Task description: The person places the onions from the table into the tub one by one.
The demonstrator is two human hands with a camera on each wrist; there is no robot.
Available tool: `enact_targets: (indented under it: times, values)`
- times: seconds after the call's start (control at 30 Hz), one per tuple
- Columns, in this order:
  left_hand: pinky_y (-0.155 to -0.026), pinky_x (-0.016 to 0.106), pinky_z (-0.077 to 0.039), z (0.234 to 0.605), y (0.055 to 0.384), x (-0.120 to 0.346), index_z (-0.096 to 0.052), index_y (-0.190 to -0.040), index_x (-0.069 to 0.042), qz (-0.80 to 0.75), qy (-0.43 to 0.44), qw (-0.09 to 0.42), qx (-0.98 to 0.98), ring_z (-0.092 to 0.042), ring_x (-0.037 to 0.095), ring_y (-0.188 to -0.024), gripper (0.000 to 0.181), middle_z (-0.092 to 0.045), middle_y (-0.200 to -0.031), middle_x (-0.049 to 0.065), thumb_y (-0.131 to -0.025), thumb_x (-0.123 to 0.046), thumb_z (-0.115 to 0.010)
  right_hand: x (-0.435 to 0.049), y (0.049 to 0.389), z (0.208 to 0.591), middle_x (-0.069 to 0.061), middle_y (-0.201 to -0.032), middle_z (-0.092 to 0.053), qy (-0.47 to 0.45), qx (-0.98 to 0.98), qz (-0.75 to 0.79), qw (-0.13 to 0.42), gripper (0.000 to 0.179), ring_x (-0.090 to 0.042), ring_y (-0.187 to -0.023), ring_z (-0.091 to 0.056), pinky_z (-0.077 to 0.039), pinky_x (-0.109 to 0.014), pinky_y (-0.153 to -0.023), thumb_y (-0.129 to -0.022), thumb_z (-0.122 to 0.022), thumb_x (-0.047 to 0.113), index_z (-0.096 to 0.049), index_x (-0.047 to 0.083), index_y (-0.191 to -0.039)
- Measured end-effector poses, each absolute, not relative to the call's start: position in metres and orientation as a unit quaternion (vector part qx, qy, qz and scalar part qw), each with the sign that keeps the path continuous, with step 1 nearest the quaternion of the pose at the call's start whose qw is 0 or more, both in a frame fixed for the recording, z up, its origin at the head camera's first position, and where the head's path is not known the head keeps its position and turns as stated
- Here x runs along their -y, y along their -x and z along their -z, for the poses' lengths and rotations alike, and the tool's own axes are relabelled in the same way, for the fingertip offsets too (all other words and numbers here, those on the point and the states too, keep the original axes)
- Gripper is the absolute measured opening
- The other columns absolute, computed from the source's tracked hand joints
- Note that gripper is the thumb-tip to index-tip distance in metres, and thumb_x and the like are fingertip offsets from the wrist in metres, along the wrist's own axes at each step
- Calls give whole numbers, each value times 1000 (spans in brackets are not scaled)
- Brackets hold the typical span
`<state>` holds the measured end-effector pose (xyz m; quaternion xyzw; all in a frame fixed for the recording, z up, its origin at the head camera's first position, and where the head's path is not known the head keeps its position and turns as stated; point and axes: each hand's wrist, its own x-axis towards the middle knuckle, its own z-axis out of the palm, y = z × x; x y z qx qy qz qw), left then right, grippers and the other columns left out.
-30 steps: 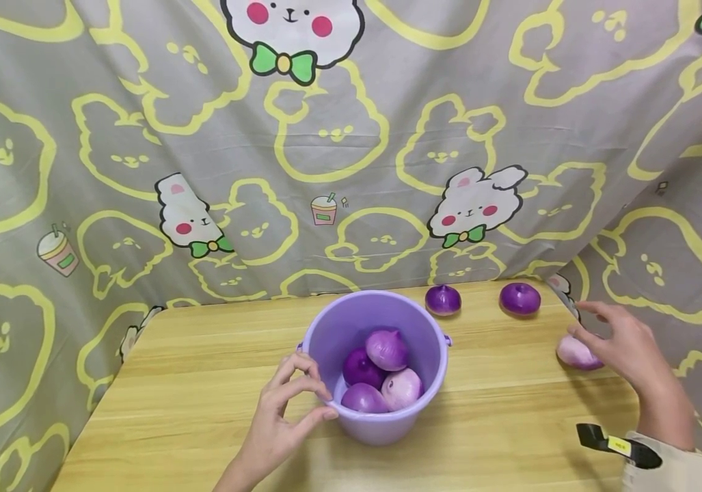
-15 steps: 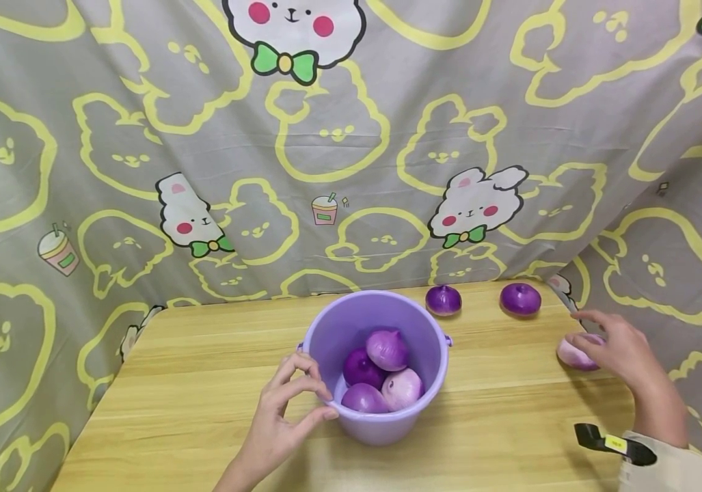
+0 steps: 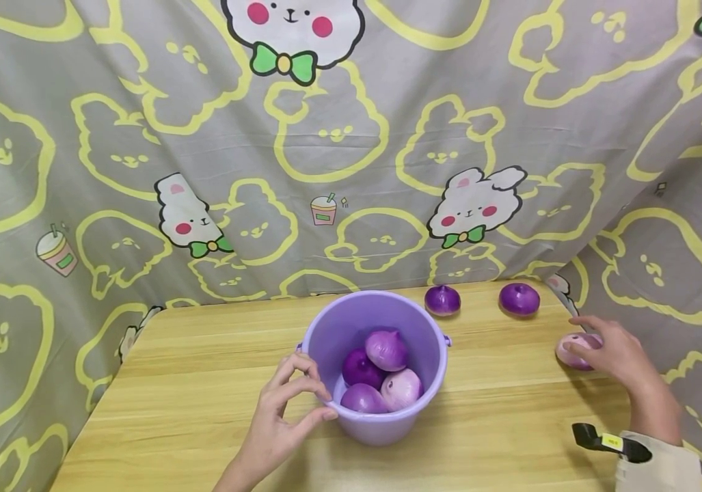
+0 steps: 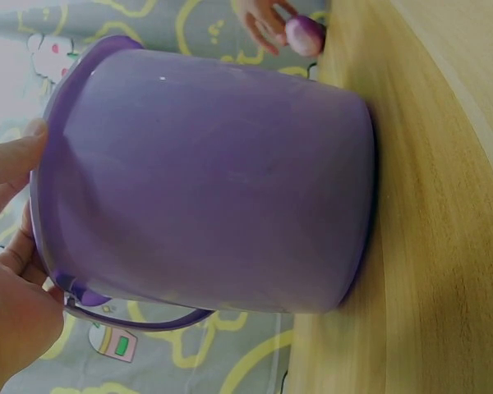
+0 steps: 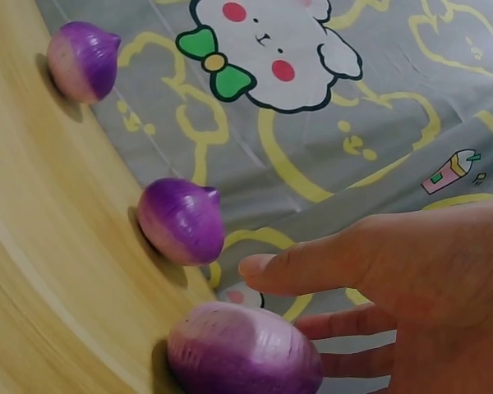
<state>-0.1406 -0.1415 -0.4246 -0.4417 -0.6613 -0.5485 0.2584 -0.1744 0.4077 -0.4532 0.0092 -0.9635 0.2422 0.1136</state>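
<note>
A purple bucket [image 3: 376, 427] stands upright on the table with several purple onions [image 3: 387, 350] inside. My left hand [image 3: 279, 403] pinches its rim at the near left; the left wrist view shows the thumb [image 4: 25, 152] against the rim and other fingers behind it. At the far right of the table lies a pale pink and purple onion [image 3: 574, 350]. Over its right side hovers my right hand [image 3: 618, 352], partly covering it from the head. In the right wrist view the thumb [image 5: 300, 267] is apart from this onion [image 5: 242, 349], with the fingers behind it.
Two darker purple onions, one just right of the bucket [image 3: 443, 301] and one farther right [image 3: 519, 300], rest near the table's back edge. A grey patterned curtain [image 3: 338, 157] hangs close behind and on both sides. The wooden table [image 3: 203, 383] extends left of the bucket.
My right hand has lowered slightly and shifted a little left, closer around the pale onion. My left hand, the bucket and the onions have stayed in place.
</note>
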Motion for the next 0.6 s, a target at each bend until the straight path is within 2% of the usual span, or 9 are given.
enact_targets:
  times: [0.17, 0.3, 0.47, 0.6]
  values:
    - [-116, 35, -34, 427, 141, 142, -70, -92, -8, 549, 440, 256, 663, -51, 26, -109, 21, -54, -99, 8, -79, -4, -86, -411, 176, 459, -45, -117, -56, -11, 965, -236, 111, 53, -55, -98, -57, -45, -59, -75, -83, -81, 14, -59, -8, -126]
    - [-116, 34, -34, 426, 141, 142, -69, -92, -9, 550, 437, 253, 665, -51, 26, -109, 22, -54, -99, 8, -78, -3, -86, -413, 176, 460, -43, -112, -57, -4, 967, -240, 91, 58, -50, -93, -57, -43, -46, -70, -82, -84, 18, -58, -8, -127]
    - [-114, 33, -36, 423, 139, 141, -69, -92, -9, 550, 434, 250, 668, -51, 26, -109, 21, -54, -99, 7, -79, -3, -86, -413, 176, 460, -42, -110, -56, 7, 969, -241, 59, 60, -47, -92, -56, -43, -43, -70, -85, -83, 22, -56, -9, -128]
    - [-114, 34, -36, 421, 139, 141, -69, -92, -8, 550, 436, 252, 666, -51, 26, -109, 21, -54, -99, 8, -79, -3, -86, -412, 178, 463, -40, -107, -59, -5, 969, -237, 65, 56, -45, -90, -58, -44, -43, -71, -84, -83, 21, -59, -9, -124]
